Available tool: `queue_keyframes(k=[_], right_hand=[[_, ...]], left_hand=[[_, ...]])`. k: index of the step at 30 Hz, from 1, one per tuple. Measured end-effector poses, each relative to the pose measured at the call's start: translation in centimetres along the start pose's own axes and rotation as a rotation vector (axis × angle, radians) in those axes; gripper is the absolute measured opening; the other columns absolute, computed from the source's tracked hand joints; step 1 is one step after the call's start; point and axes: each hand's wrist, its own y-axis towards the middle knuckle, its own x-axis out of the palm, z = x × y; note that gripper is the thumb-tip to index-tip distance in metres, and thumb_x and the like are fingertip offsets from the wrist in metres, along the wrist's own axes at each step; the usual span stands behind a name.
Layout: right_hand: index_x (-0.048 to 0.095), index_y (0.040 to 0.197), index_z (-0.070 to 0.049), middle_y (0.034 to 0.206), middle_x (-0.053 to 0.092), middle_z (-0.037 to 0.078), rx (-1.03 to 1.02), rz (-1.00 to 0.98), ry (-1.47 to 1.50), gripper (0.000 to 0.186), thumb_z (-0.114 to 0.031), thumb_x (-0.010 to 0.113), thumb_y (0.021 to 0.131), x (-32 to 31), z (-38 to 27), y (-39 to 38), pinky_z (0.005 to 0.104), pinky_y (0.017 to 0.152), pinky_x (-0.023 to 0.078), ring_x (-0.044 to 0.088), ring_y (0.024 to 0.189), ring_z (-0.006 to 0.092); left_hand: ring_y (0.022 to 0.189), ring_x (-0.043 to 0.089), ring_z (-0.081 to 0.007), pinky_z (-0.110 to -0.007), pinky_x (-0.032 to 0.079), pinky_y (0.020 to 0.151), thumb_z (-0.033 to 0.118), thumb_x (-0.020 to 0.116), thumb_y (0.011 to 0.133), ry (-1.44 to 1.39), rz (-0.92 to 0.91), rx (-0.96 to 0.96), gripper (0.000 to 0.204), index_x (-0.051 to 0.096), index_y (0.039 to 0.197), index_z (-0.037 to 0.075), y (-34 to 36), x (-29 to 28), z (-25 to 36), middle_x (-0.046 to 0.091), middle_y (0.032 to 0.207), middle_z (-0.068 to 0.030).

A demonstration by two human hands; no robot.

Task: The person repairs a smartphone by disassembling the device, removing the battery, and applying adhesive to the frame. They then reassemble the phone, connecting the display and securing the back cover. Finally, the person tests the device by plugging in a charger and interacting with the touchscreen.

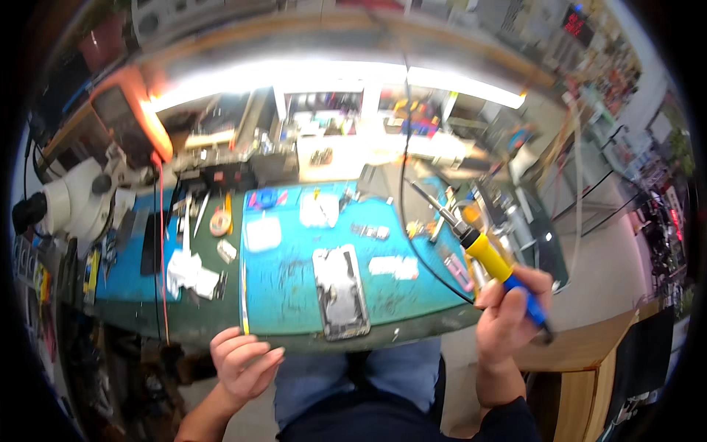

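My right hand (509,313) is closed round the yellow and blue handle of a soldering iron (489,255). Its metal tip points up and left over the bench, and a black cable runs beside it. At the front edge of the bench, my left hand (245,365) hovers with loosely bent fingers and nothing visible in it. Between the hands, an opened phone (341,292) with a silver frame lies on the blue work mat (287,283). Above and right of it on the mat are a small metallic part (370,231) and a whitish piece (393,267).
A white microscope (74,197) stands at the far left. White tissue (188,274) and a tape roll (220,222) lie left of the mat. Bottles and tools (520,227) crowd the right side. A bright lamp tube (339,76) spans the back; a wooden cabinet (571,353) stands lower right.
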Motion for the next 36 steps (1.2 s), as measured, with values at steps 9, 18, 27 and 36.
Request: queue_keyframes(k=[9, 18, 27, 36], right_hand=[[0.069, 0.130, -0.002, 0.096, 0.074, 0.007, -0.268, -0.013, -0.280, 0.044, -0.036, 0.070, 0.102, 9.2, -3.4, 27.8, 0.0288, 0.075, 0.059, 0.070, 0.086, 0.0104], [0.074, 0.097, -0.001, 0.089, 0.073, 0.021, -0.199, 0.016, -0.887, 0.050, -0.051, 0.077, 0.089, 20.9, 4.3, 40.6, 0.0455, 0.077, 0.055, 0.072, 0.085, 0.0341], [0.067, 0.105, 0.001, 0.085, 0.065, 0.016, 0.018, -0.149, -0.738, 0.032, -0.029, 0.065, 0.097, 25.6, 4.4, 36.9, 0.0346, 0.068, 0.053, 0.062, 0.076, 0.0238], [0.060, 0.114, 0.004, 0.081, 0.057, 0.011, 0.658, -0.144, 0.349, 0.016, -0.008, 0.053, 0.106, 24.6, -4.4, 30.9, 0.0238, 0.060, 0.052, 0.053, 0.067, 0.0134]], left_hand=[[0.099, 0.063, -0.0317, -0.051, 0.050, 0.096, 0.025, 0.068, 0.099, -0.052, 0.034, -0.338, 0.019, 0.070, 0.099, 0.006, -2.5, -1.5, -3.6, 0.066, 0.105, -0.0110], [0.120, 0.062, -0.0324, -0.051, 0.047, 0.104, 0.044, 0.042, 0.112, 0.263, -0.200, -0.258, 0.054, 0.072, 0.118, 0.000, -4.4, -3.5, -3.5, 0.069, 0.124, -0.0137], [0.115, 0.066, -0.0331, -0.047, 0.052, 0.098, 0.028, 0.062, 0.106, 0.143, -0.132, -0.125, 0.032, 0.070, 0.115, -0.001, -6.2, -4.3, -5.1, 0.071, 0.123, -0.0151], [0.097, 0.069, -0.0309, -0.051, 0.057, 0.093, 0.021, 0.076, 0.097, -0.081, 0.044, -0.099, 0.019, 0.063, 0.097, 0.008, -7.1, -3.5, -5.9, 0.068, 0.102, -0.0095]])
